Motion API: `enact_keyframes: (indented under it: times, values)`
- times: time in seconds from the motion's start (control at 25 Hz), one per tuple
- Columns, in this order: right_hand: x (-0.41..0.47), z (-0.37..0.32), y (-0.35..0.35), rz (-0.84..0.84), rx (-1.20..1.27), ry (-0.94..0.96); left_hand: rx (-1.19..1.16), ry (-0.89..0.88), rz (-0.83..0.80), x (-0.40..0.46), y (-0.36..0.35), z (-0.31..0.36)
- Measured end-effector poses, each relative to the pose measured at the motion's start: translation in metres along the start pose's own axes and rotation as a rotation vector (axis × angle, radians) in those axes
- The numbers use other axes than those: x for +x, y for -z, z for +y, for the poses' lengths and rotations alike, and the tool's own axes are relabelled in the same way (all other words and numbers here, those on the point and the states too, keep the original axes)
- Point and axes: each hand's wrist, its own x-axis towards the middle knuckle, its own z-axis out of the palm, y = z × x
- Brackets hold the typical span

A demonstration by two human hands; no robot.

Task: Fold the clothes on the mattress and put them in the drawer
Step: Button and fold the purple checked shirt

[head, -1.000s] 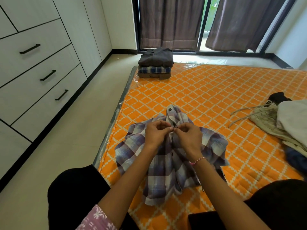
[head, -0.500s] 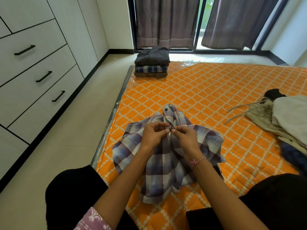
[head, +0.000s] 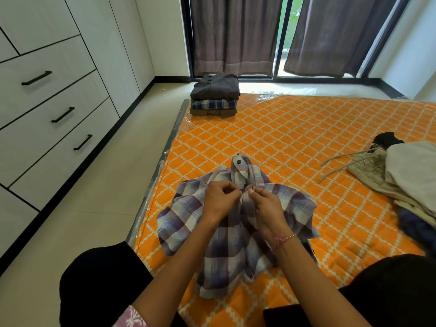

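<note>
Plaid shirt (head: 236, 223) lies crumpled on mattress (head: 295, 142) | left hand (head: 219, 199) and right hand (head: 266, 206) both pinch its button placket | soft, light, limp cloth; likely best gripped at seams.

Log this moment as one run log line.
step: buttoning | left hand: pinches plaid shirt | right hand: pinches placket | drawers: closed

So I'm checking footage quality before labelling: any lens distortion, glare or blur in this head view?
Head view: wide-angle bending bows the drawer fronts and mattress edge; daylight through the curtain gap blows out, glinting on the plastic wrap; both hands and plaid shirt look sharp.
</note>
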Motion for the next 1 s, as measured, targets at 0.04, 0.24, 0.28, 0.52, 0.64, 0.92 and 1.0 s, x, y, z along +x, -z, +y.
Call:
enact_keyframes:
  times: [0.04, 0.24, 0.28, 0.52, 0.64, 0.92, 1.0]
  values:
    - [0.0, 0.0, 0.0, -0.002, 0.013, -0.001, -0.031, 0.038, -0.013, 0.0, -0.001, 0.001]
    - [-0.007, -0.004, -0.004, -0.024, -0.112, 0.119, -0.072, 0.068, -0.009, 0.0, -0.002, 0.005]
    - [-0.008, -0.005, -0.004, -0.008, -0.136, 0.153, -0.066, 0.068, -0.002, 0.001, -0.003, 0.005]
    - [-0.009, -0.003, -0.005, 0.114, -0.428, 0.371, -0.014, 0.071, 0.037, 0.0, -0.008, 0.005]
    - [-0.008, -0.005, -0.003, 0.137, -0.566, 0.394, 0.0, 0.052, 0.059, -0.002, -0.008, 0.004]
    - [-0.008, -0.002, 0.0, 0.081, -0.264, 0.26, -0.036, 0.117, -0.032, 0.002, -0.006, 0.007]
    - [-0.007, 0.0, 0.004, 0.08, -0.418, 0.325, -0.078, 0.15, -0.07, -0.001, -0.005, 0.006]
